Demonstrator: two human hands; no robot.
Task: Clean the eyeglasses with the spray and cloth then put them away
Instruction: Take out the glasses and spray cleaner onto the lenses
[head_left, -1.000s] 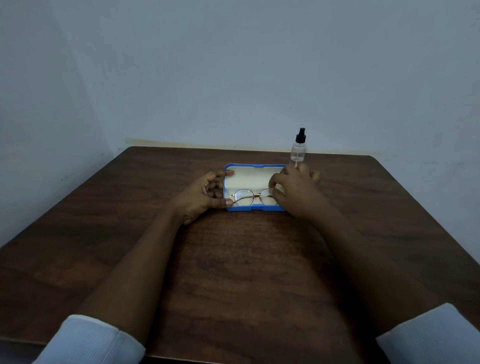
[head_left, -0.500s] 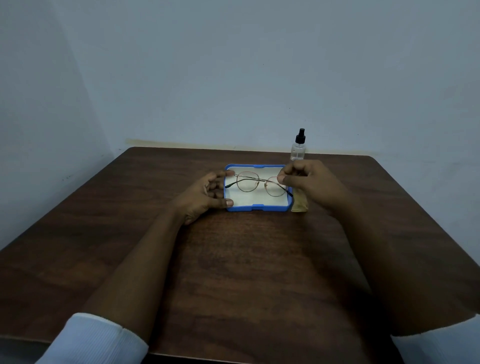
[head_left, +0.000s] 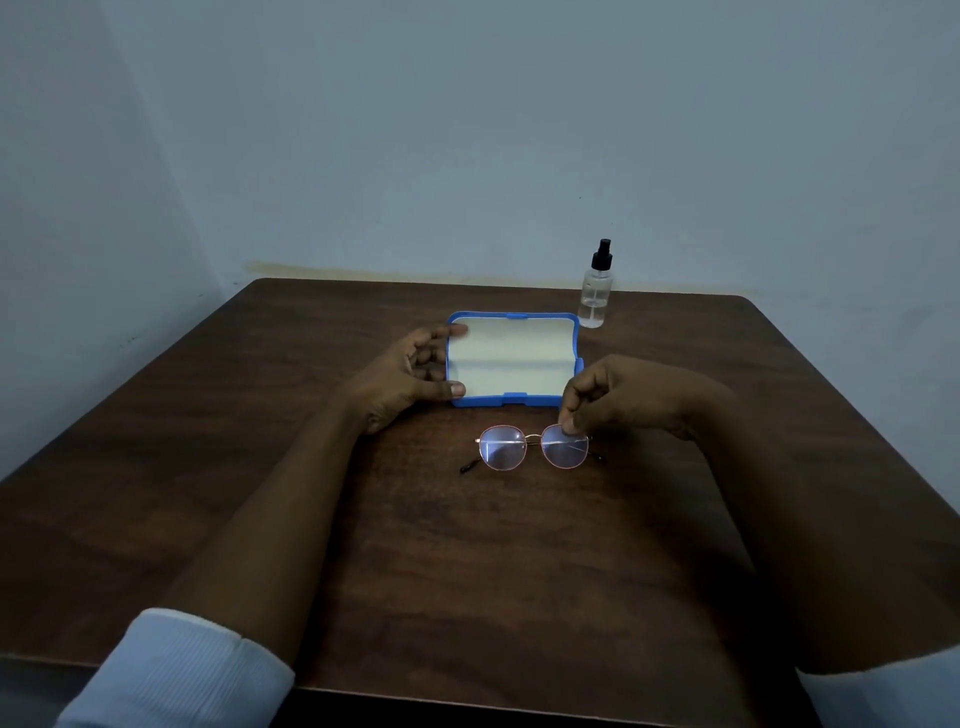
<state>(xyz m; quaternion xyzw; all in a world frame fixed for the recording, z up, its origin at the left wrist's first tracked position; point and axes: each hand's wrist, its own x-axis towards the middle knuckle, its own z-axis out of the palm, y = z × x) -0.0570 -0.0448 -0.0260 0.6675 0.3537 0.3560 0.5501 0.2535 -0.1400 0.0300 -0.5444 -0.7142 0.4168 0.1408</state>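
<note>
The round, thin gold-metal-framed eyeglasses (head_left: 504, 448) sit low over the dark brown wooden counter (head_left: 467, 561), just in front of the open blue plastic glasses case (head_left: 511, 358) with its pale cream lining. The lenses face the person, and one black temple tip pokes out to the left. Whether the frame touches the wood cannot be told.

The right hand (head_left: 623, 395) pinches the top rim of the right-side lens, with its fingers curled downward. The left hand (head_left: 402, 382) grips the left end of the case, thumb on the near edge and forefinger on the far edge. The two hands are apart, the case and eyeglasses between them.

A small clear spray bottle (head_left: 596, 291) with a black nozzle stands upright just behind the case's far right corner. A white ribbed sleeve (head_left: 182, 675) covers the left forearm near the counter's front edge.
</note>
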